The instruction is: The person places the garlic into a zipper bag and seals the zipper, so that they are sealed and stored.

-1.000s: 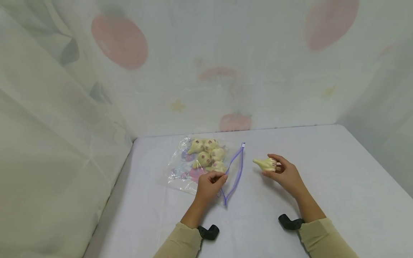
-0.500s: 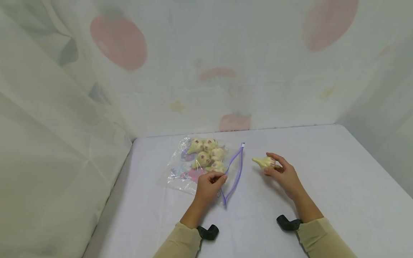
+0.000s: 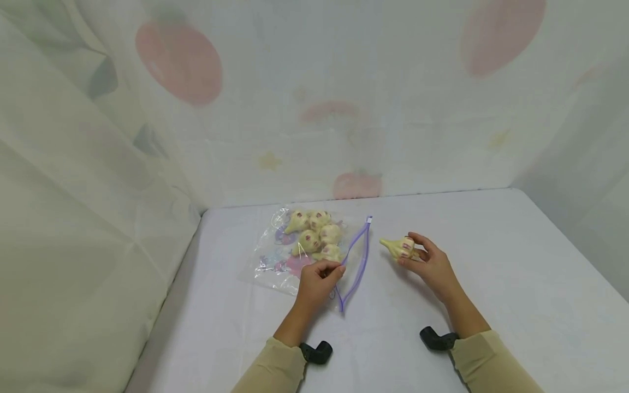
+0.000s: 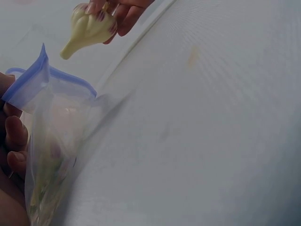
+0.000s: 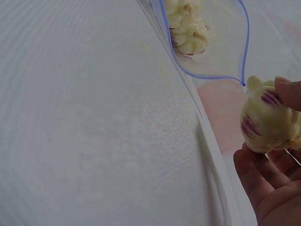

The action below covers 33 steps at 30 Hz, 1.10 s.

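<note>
A clear zip bag (image 3: pixel 275 273) with a purple zip edge (image 3: pixel 362 262) lies on the table, its mouth gaping to the right. Inside it sit several garlic bulbs (image 3: pixel 309 240), pale yellow with purple marks. My left hand (image 3: pixel 315 283) pinches the near side of the bag's rim between thumb and index finger. To the right of the mouth, my right hand (image 3: pixel 432 267) holds one garlic bulb (image 3: pixel 400 247) above the table, stem pointing left towards the bag. In the right wrist view, thumb and fingers grip this bulb (image 5: pixel 265 117) around its root end.
The table (image 3: pixel 491 245) has a white cover. Pale curtains (image 3: pixel 147 164) with faded fruit prints stand along its back and left sides. A black wrist device (image 3: pixel 316 353) is on the left wrist, another black device (image 3: pixel 437 338) on the right.
The right hand has shifted slightly left with the garlic bulb, and the bulb has turned a little in its fingers. The left hand and the bag have stayed nearly still.
</note>
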{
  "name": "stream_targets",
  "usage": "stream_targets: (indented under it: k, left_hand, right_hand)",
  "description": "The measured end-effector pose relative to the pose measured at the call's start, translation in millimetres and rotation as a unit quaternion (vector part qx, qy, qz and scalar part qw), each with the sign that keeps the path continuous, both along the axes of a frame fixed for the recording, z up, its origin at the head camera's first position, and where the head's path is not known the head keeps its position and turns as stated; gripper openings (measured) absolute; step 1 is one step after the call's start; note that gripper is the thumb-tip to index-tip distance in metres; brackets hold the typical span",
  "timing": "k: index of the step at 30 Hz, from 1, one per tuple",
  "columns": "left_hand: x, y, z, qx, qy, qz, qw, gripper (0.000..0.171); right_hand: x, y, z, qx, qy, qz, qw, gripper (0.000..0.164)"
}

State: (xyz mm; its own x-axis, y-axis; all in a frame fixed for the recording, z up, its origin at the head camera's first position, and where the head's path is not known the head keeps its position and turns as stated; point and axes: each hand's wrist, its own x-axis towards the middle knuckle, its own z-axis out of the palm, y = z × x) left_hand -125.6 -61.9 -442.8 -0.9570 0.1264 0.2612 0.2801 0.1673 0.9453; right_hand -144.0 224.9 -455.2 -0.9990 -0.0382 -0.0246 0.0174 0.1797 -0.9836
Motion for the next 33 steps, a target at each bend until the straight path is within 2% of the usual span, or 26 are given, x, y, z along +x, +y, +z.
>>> stream_targets:
  k: [6, 13, 19, 26, 33]
  left_hand:
    - [-1.3, 0.1, -1.3, 0.004, 0.007, 0.003, 1.0, 0.008]
    - [-0.6, -0.2, -0.2, -0.001, 0.003, 0.004, 1.0, 0.008]
    - [0.3, 0.5, -0.1, 0.005, 0.001, 0.001, 1.0, 0.009]
    - [0.4, 0.5, -0.4, 0.004, 0.001, 0.003, 1.0, 0.009]
    - [0.4, 1.6, 0.4, -0.004, 0.002, 0.01, 0.9999, 0.009]
  right_hand:
    - [-2.5, -0.7, -2.7, -0.005, -0.004, -0.01, 1.0, 0.079]
    - [-2.8, -1.5, -6.4, 0.084, 0.021, -0.027, 0.996, 0.077]
    - [-1.1, -6.9, -6.5, 0.091, 0.028, -0.015, 0.995, 0.076]
    - [-4.6, -28.7, -5.2, 0.135, 0.069, 0.013, 0.988, 0.074]
    - [-14.6, -61.7, -3.9, 0.155, 0.104, 0.026, 0.982, 0.071]
